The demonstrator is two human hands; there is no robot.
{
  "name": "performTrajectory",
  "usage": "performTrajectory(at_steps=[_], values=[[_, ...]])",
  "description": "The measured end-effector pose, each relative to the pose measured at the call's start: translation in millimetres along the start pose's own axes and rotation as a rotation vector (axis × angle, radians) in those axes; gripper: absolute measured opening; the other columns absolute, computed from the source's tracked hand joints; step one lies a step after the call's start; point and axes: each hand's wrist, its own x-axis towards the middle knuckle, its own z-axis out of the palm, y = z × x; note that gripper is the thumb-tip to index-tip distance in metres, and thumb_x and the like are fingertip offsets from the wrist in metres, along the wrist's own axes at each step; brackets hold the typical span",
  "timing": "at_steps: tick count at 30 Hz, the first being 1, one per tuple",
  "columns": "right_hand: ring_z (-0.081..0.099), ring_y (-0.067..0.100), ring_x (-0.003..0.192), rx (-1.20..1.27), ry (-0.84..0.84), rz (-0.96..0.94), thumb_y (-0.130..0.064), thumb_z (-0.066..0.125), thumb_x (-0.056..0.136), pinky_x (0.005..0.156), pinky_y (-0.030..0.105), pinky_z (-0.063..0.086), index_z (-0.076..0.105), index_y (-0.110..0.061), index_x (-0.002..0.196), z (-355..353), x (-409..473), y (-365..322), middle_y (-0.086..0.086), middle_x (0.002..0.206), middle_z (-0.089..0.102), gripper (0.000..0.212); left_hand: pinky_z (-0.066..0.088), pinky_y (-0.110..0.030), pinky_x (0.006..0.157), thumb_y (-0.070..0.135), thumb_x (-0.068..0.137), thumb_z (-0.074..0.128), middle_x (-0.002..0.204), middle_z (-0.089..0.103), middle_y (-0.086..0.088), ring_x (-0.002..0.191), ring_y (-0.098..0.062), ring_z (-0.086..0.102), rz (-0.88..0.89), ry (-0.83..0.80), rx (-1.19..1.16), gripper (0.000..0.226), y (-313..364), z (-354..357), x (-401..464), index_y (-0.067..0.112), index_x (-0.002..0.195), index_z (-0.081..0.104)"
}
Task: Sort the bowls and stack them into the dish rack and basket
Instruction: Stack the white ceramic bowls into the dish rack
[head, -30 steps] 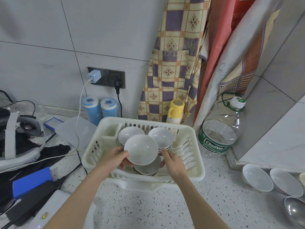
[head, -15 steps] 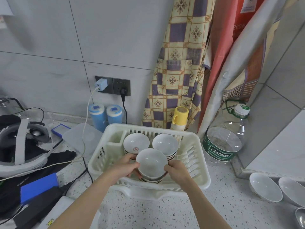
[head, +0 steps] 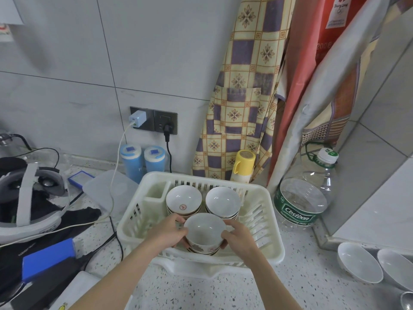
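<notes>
A cream plastic dish rack (head: 271,239) stands on the speckled counter. Inside it are three stacks of white bowls: one at the back left (head: 183,200) with a red mark inside, one at the back right (head: 222,202), and a front stack (head: 204,233). My left hand (head: 166,230) grips the left side of the front stack's top bowl. Across from it, my right hand (head: 238,237) holds the right side. Two loose white bowls (head: 357,262) lie on the counter at the right edge.
A large clear water bottle (head: 306,193) stands right of the rack. A yellow-capped bottle (head: 242,166) and two blue canisters (head: 143,162) stand behind it. A headset (head: 29,198), cables and a blue box (head: 48,259) crowd the left. Aprons hang on the wall.
Both hands have lowered the bowl from above the rack onto the front stack. The view has tilted up slightly.
</notes>
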Motion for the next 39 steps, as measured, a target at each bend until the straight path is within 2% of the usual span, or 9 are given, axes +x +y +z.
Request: performTrajectory(at_steps=[3,6,10,14,21,26,30,34,39], values=[[0.065,0.004,0.055,-0.002,0.003,0.009,-0.01,0.051,0.081,0.05,0.008,0.042,0.065,-0.024,0.114,1.1,1.3,1.3,-0.004,0.054,0.068,0.038,0.047,-0.028,0.068,0.042,0.087,0.058,0.076,0.067,0.011,0.058,-0.01,0.058,-0.009,0.01,0.036,0.023,-0.5,1.2,2.0,0.035,0.108,0.053],[0.068,0.005,0.063,-0.054,0.001,0.005,-0.014,0.051,0.08,0.064,0.021,0.05,0.062,-0.033,0.118,3.0,3.4,4.0,-0.001,0.06,0.072,0.043,0.052,-0.032,0.088,0.044,0.086,0.056,0.092,0.065,0.017,0.077,-0.011,0.063,-0.006,0.04,0.113,0.022,-1.1,2.5,3.3,0.037,0.107,0.051],[0.07,0.016,0.071,-0.075,0.013,-0.013,-0.017,0.052,0.081,0.075,0.033,0.054,0.06,-0.036,0.122,4.0,4.7,7.0,0.001,0.063,0.073,0.046,0.05,-0.033,0.088,0.05,0.086,0.056,0.095,0.059,0.021,0.083,-0.009,0.062,0.009,0.056,0.156,0.029,-4.1,4.1,4.2,0.037,0.111,0.05],[0.062,0.012,0.06,-0.117,0.014,-0.028,-0.02,0.052,0.086,0.062,0.026,0.05,0.052,-0.038,0.132,5.3,3.6,8.9,0.0,0.06,0.07,0.05,0.049,-0.033,0.092,0.055,0.085,0.056,0.097,0.056,0.021,0.099,-0.009,0.061,0.03,0.059,0.207,0.038,-5.8,6.0,5.0,0.037,0.118,0.05],[0.059,0.012,0.059,-0.213,0.031,-0.004,-0.031,0.051,0.088,0.053,0.024,0.044,0.043,-0.045,0.135,8.2,4.2,9.3,-0.002,0.061,0.066,0.05,0.046,-0.029,0.076,0.059,0.082,0.057,0.088,0.057,0.019,0.089,-0.01,0.058,0.002,0.086,0.242,0.037,-6.9,8.4,7.1,0.037,0.112,0.051],[0.061,0.006,0.074,-0.24,0.195,0.164,-0.05,0.042,0.087,0.068,0.03,0.046,0.058,-0.029,0.113,9.6,5.7,7.1,-0.008,0.067,0.072,0.036,0.041,-0.027,0.063,0.046,0.086,0.049,0.06,0.047,0.01,0.062,-0.013,0.05,-0.022,0.077,0.246,0.028,-3.2,7.0,6.1,0.027,0.067,0.041],[0.067,0.023,0.072,-0.135,0.039,0.332,-0.047,0.037,0.09,0.076,0.034,0.05,0.065,-0.015,0.101,9.2,10.1,0.1,0.0,0.079,0.076,0.045,0.045,-0.03,0.083,0.038,0.086,0.046,0.052,0.045,0.008,0.059,-0.015,0.053,-0.074,0.008,0.253,0.032,1.4,4.0,7.2,0.022,0.059,0.038],[0.048,0.017,0.053,0.057,-0.086,0.371,-0.034,0.039,0.096,0.054,0.026,0.036,0.064,0.001,0.115,-0.4,10.2,-2.7,0.018,0.102,0.073,0.046,0.041,-0.027,0.067,0.037,0.086,0.05,0.052,0.049,0.01,0.058,-0.014,0.053,-0.106,-0.02,0.202,0.033,2.4,3.3,8.8,0.022,0.058,0.041],[0.044,0.013,0.049,0.124,-0.156,0.371,-0.028,0.044,0.095,0.048,0.021,0.031,0.066,-0.001,0.114,-4.5,2.1,-13.6,0.013,0.101,0.069,0.04,0.044,-0.026,0.064,0.037,0.09,0.052,0.059,0.069,0.004,0.058,-0.015,0.061,-0.136,-0.018,0.065,0.032,0.3,2.3,11.8,0.02,0.063,0.057]])
